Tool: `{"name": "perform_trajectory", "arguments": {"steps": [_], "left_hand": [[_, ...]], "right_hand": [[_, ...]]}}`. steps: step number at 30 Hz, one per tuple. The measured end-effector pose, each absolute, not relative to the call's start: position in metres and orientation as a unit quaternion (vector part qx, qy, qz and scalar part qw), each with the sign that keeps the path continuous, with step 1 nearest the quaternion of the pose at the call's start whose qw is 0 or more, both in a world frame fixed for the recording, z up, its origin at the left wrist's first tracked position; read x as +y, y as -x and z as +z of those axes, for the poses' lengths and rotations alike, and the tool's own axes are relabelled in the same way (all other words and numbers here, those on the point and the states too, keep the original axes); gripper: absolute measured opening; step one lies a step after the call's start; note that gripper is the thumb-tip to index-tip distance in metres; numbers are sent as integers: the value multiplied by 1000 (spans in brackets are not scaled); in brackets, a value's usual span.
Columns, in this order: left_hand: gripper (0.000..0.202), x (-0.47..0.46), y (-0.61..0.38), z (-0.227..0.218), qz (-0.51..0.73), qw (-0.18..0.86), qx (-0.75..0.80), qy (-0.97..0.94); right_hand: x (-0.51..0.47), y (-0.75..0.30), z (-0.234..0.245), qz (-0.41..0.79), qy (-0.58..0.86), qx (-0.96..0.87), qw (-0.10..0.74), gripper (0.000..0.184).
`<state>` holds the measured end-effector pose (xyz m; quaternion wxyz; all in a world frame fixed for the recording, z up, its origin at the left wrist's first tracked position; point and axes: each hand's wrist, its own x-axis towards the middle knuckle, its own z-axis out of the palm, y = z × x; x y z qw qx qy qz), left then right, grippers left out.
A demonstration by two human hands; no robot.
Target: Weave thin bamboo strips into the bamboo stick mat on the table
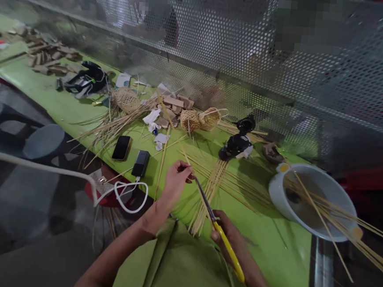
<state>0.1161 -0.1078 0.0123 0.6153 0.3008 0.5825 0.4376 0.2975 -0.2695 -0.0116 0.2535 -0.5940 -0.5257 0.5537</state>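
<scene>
My left hand (pixel 176 177) is closed in a pinch on a thin bamboo strip (pixel 181 147), which slants away toward the back of the table. In my right hand (pixel 229 229) is a yellow-handled tool (pixel 228 248) with a long, narrow metal blade; whether it is a knife or scissors I cannot tell. Its tip reaches up to the fingertips of my left hand. Just beyond the blade, a bundle of pale strips (pixel 212 187) lies on the green table (pixel 262 255), its far end under a black object (pixel 234 147). More loose strips cross beneath it.
At right stands a white bucket (pixel 275 192) with long strips sticking out. Small woven baskets (pixel 210 118), a round woven piece (pixel 126 100) and brown scraps (pixel 172 111) lie at the back. A phone (pixel 121 147) and a power bank (pixel 140 163) with a white cable sit left, before a perforated metal screen (pixel 199 42).
</scene>
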Motion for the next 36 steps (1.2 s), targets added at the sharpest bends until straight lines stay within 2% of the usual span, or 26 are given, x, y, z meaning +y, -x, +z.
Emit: {"name": "perform_trajectory", "arguments": {"steps": [10,19,28,36], "left_hand": [[16,-105,-118,14,454,613,567,-309],[21,-107,-116,14,459,631,554,-291],[26,-109,-116,15,459,628,559,-286],[26,-112,-116,15,443,651,545,-287]], "right_hand": [[-270,-295,-15,564,594,-504,273,54],[-269,-288,-8,596,600,-459,272,53],[-267,-291,3,552,594,-529,249,52],[-268,-286,3,569,598,-497,268,51]]}}
